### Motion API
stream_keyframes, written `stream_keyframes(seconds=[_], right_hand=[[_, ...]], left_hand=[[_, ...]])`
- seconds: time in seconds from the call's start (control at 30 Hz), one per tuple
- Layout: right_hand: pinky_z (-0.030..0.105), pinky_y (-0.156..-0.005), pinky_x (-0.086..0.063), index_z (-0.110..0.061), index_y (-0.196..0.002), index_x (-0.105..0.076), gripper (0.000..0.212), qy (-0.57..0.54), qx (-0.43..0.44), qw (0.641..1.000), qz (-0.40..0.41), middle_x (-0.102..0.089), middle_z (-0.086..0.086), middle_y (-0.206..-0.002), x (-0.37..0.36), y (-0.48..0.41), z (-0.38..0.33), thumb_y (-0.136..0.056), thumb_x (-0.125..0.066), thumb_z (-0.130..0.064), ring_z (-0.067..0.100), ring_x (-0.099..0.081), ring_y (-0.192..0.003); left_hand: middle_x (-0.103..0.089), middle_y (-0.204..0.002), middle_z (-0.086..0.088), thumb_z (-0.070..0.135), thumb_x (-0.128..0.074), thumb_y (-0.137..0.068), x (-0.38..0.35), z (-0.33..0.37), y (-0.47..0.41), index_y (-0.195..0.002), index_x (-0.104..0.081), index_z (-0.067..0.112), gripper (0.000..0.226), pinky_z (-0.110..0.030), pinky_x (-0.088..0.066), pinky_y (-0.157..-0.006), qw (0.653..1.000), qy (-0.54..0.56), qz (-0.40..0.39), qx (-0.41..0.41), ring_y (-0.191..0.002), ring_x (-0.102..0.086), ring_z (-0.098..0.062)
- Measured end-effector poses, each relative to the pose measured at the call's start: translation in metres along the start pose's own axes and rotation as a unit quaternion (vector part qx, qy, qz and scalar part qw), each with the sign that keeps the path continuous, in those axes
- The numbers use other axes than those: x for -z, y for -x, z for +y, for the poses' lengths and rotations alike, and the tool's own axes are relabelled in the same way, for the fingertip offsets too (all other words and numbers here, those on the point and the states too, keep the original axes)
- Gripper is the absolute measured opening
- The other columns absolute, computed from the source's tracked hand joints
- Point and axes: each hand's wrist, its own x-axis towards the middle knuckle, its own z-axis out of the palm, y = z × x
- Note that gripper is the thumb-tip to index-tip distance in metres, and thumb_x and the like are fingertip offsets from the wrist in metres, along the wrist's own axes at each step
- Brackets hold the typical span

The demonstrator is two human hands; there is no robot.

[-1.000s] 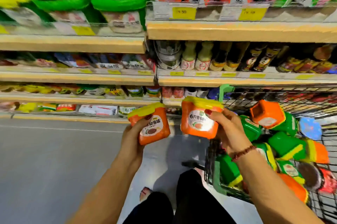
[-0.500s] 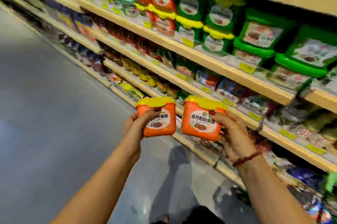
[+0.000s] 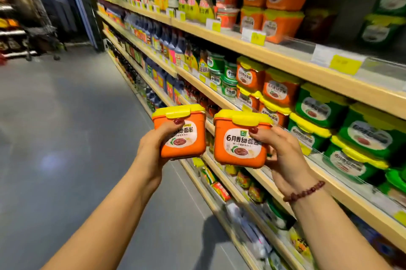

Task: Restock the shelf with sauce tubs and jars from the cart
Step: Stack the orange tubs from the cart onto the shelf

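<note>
My left hand grips an orange sauce tub with a yellow lid, held upright in front of me. My right hand grips a second orange tub with a yellow lid beside it, label facing me. Both tubs are in the air, apart from the shelf on my right. On the middle shelf, stacked orange tubs stand beside green tubs. More orange tubs are stacked on the upper shelf. The cart is out of view.
Wooden shelves run along the right, packed with bottles, jars and packets. Grey aisle floor stretches to the left. A dark rack on wheels stands at the far end of the aisle.
My view has swung left from the cart to look along the shelf. Both hands kept hold of their orange tubs and now hold them closer to the shelved orange tubs.
</note>
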Motion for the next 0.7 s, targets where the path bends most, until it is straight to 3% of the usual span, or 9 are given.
stream_keyframes(seconds=[0.1,0.2,0.3,0.4,0.5,0.57,0.63,0.7], right_hand=[[0.029,-0.060,-0.056,-0.010,-0.094,-0.069,0.063,-0.014,0.019,1.000,-0.012,-0.074,0.007,-0.086,-0.012,-0.052,-0.022,-0.036,-0.085,-0.026,0.022,-0.071,-0.075],[0.041,-0.075,-0.056,-0.011,-0.090,-0.074,0.056,-0.023,0.041,0.999,-0.026,-0.074,0.013,-0.091,-0.019,-0.096,-0.041,-0.036,-0.083,-0.026,0.026,-0.071,-0.083],[0.056,-0.086,-0.051,-0.007,-0.098,-0.072,0.062,-0.013,0.065,0.997,-0.040,-0.073,0.018,-0.098,-0.027,-0.131,-0.060,-0.040,-0.082,-0.028,0.033,-0.070,-0.092],[0.065,-0.096,-0.043,-0.010,-0.099,-0.073,0.065,-0.017,0.087,0.995,-0.046,-0.072,0.019,-0.102,-0.034,-0.165,-0.072,-0.038,-0.086,-0.029,0.038,-0.067,-0.099],[0.055,-0.089,-0.050,-0.012,-0.094,-0.075,0.066,-0.023,0.106,0.993,-0.056,-0.074,0.013,-0.097,-0.043,-0.194,-0.083,-0.033,-0.089,-0.030,0.029,-0.071,-0.089],[0.046,-0.075,-0.057,-0.010,-0.094,-0.074,0.064,-0.017,0.116,0.991,-0.057,-0.074,0.012,-0.095,-0.051,-0.213,-0.087,-0.034,-0.089,-0.027,0.025,-0.072,-0.082],[0.033,-0.053,-0.059,-0.008,-0.091,-0.074,0.044,-0.034,0.123,0.990,-0.052,-0.073,0.012,-0.089,-0.060,-0.228,-0.092,-0.048,-0.081,-0.014,0.023,-0.071,-0.071],[0.033,-0.055,-0.059,-0.008,-0.089,-0.075,0.040,-0.034,0.144,0.988,-0.039,-0.073,0.013,-0.087,-0.071,-0.243,-0.095,-0.049,-0.079,-0.011,0.023,-0.071,-0.072]], left_hand=[[-0.072,-0.067,-0.003,0.022,-0.060,-0.079,-0.016,0.028,-0.040,-0.081,-0.067,0.015,0.010,-0.024,-0.055,-0.051,0.999,0.030,0.015,-0.023,-0.054,-0.067,-0.014],[-0.071,-0.064,-0.003,0.023,-0.064,-0.075,-0.028,0.051,-0.073,-0.069,-0.072,0.014,0.013,-0.023,-0.053,-0.047,0.998,0.032,0.008,-0.050,-0.051,-0.065,-0.013],[-0.070,-0.063,-0.003,0.026,-0.068,-0.061,-0.038,0.071,-0.102,-0.057,-0.075,0.022,0.009,-0.027,-0.046,-0.055,0.998,0.022,-0.009,-0.065,-0.050,-0.063,-0.014],[-0.070,-0.062,-0.001,0.030,-0.063,-0.061,-0.043,0.087,-0.139,-0.055,-0.074,0.023,0.014,-0.028,-0.042,-0.060,0.996,0.025,-0.022,-0.078,-0.049,-0.062,-0.013],[-0.071,-0.064,-0.001,0.022,-0.067,-0.059,-0.045,0.099,-0.168,-0.058,-0.074,0.020,0.008,-0.024,-0.050,-0.053,0.993,0.049,-0.056,-0.090,-0.050,-0.064,-0.012],[-0.071,-0.063,-0.003,0.017,-0.068,-0.062,-0.049,0.115,-0.193,-0.060,-0.073,0.017,0.005,-0.019,-0.052,-0.047,0.991,0.057,-0.081,-0.094,-0.050,-0.064,-0.010],[-0.060,-0.040,-0.003,0.010,-0.062,-0.083,-0.045,0.128,-0.229,-0.057,-0.061,0.010,0.025,-0.005,-0.043,-0.045,0.984,0.029,-0.125,-0.126,-0.039,-0.058,0.001],[-0.035,-0.017,0.007,-0.003,-0.043,-0.095,-0.038,0.146,-0.253,-0.059,-0.041,0.018,0.041,0.000,-0.035,-0.044,0.981,0.113,-0.125,-0.099,-0.033,-0.047,0.015]])
